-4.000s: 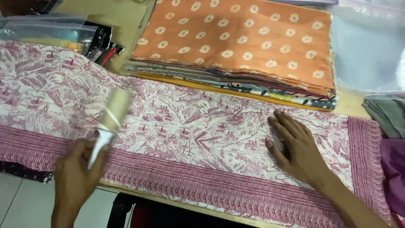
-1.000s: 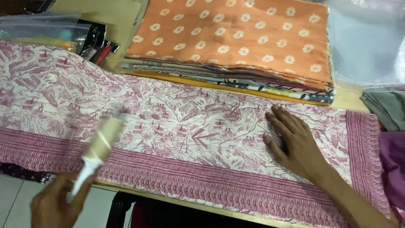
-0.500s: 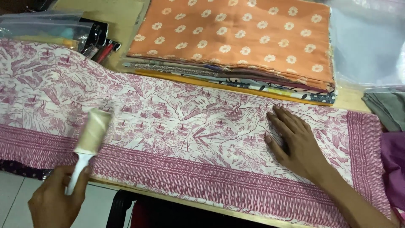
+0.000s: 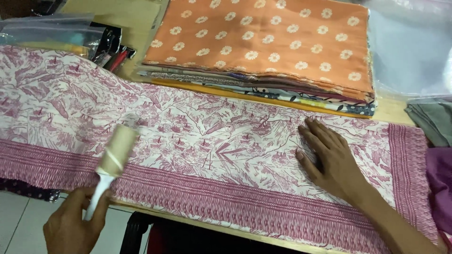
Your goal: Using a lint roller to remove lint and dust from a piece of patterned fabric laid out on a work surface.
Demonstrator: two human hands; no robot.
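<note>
A long white cloth [image 4: 202, 141] with a pink printed pattern and a pink striped border lies spread across the table. My left hand [image 4: 70, 226] grips the white handle of a lint roller [image 4: 117, 151], whose cream roll rests on the cloth near its striped border. My right hand [image 4: 329, 157] lies flat on the cloth further right, fingers spread, pressing it down.
A stack of folded fabrics topped by an orange cloth with white flowers [image 4: 268, 42] sits behind the pink cloth. Clear plastic bags [image 4: 52, 33] and small tools lie at the back left. Grey [image 4: 435, 120] and magenta fabric [image 4: 440, 178] lie at the right edge. Floor shows below the table's front edge.
The lint roller has moved back and forth over the left part of the cloth, and now sits slightly further right and up than half a second ago. My right hand has stayed put.
</note>
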